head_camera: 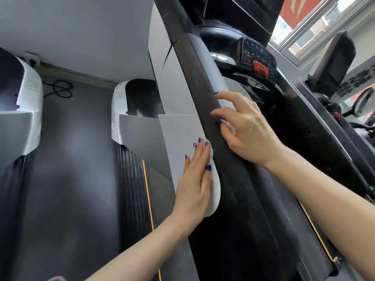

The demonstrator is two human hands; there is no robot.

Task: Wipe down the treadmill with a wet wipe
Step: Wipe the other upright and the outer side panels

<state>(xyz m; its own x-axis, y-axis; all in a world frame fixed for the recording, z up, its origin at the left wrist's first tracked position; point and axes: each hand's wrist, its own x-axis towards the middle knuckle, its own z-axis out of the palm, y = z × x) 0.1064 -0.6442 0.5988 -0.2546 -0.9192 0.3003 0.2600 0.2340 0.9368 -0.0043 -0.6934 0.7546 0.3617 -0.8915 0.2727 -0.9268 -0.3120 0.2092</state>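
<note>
One view only, from a camera worn on the person's head, wide-angle, with straight edges bowing near the frame borders. It faces forward and steeply down along the treadmill's dark handrail [205, 94], which runs diagonally from top centre. It sits close: both forearms enter from the bottom edge, left hand [194, 179] and right hand [245, 126] near centre. The console [257, 57] lies further off at upper right, floor [77, 169] below left.

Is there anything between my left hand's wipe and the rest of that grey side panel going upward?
Nothing visible. The left hand presses the white wet wipe flat on the grey plastic side panel, which runs bare above it. The right hand rests beside it on the black padded handrail.
</note>
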